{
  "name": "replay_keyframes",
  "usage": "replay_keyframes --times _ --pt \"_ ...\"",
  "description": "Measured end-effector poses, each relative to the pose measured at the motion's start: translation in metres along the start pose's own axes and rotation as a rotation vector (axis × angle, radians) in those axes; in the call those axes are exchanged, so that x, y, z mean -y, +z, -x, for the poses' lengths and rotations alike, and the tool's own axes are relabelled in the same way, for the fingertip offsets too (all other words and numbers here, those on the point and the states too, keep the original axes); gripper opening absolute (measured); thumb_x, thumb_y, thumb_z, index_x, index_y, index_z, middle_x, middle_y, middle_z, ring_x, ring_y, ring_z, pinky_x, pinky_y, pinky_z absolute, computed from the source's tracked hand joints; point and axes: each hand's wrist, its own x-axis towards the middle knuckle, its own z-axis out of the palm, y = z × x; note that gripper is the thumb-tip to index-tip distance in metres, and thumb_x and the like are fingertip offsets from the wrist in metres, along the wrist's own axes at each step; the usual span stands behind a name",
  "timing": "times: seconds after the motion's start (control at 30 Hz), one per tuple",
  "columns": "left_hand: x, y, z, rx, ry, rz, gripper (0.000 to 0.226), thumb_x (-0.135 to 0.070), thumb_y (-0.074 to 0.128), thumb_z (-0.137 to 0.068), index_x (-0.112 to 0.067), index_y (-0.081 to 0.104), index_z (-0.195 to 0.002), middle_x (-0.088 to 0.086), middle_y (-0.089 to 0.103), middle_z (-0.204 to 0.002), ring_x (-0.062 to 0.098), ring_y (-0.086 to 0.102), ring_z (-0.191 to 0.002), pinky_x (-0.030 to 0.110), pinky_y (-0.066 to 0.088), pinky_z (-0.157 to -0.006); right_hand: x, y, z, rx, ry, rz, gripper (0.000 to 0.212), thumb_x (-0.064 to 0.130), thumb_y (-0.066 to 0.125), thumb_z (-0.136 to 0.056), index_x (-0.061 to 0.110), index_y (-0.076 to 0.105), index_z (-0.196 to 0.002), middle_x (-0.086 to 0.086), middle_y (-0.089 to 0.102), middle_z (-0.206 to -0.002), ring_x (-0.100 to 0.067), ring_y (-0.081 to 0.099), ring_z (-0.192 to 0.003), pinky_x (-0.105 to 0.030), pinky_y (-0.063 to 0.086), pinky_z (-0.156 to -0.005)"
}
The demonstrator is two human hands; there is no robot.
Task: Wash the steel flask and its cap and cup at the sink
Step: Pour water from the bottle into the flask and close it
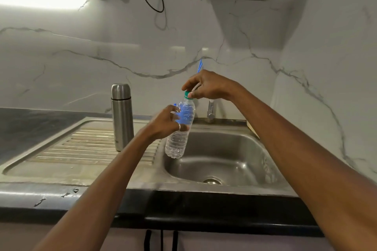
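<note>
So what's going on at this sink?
A person is holding a clear plastic bottle above the left side of the sink. The left hand grips its middle while the right hand pinches its green cap. The steel flask stands upright on the drainboard to the left, its top on and untouched. No water can be seen running from the tap.

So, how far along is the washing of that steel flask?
Barely begun. Nothing looks washed: the tall steel flask stands closed and upright on the ribbed drainboard, untouched. In hand: the left hand grips a clear plastic water bottle above the steel sink basin while the right hand pinches its green screw cap. Left: opening the flask and washing body, cap and cup.
</note>
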Motion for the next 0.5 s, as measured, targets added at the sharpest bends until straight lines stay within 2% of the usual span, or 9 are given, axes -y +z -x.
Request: replay_keyframes --times 0.13,0.33,0.5 --pt "0.002 0.002 -0.002 0.038 0.034 -0.003 0.065 -0.025 0.088 -0.074 -0.016 0.051 -0.128 0.004 0.068 -0.116 0.024 0.068 -0.103 0.051 0.055 -0.096 0.000 -0.002 0.000 0.057 0.003 0.044 0.033 0.003 0.069 -0.093 0.010 0.070 -0.125 -0.003 0.069 -0.123 -0.011 0.063 -0.107 -0.019 0.049 -0.085" --pt "-0.002 -0.003 0.008 0.089 0.072 0.035 0.061 -0.020 0.085 -0.080 -0.014 0.051 -0.129 0.005 0.067 -0.117 0.022 0.067 -0.104 0.042 0.057 -0.093 0.006 -0.004 0.005 0.105 0.001 0.059 0.031 0.003 0.068 -0.093 0.012 0.071 -0.122 -0.004 0.069 -0.124 -0.016 0.063 -0.114 -0.032 0.052 -0.099" --pt "-0.005 -0.002 0.015 0.087 0.116 0.037 0.052 -0.019 0.086 -0.079 -0.021 0.053 -0.120 -0.002 0.067 -0.106 0.021 0.068 -0.097 0.038 0.058 -0.087 0.012 -0.003 0.009 0.101 0.047 0.114 0.023 0.017 0.072 -0.093 0.012 0.073 -0.116 0.001 0.071 -0.106 -0.014 0.070 -0.096 -0.035 0.058 -0.092"
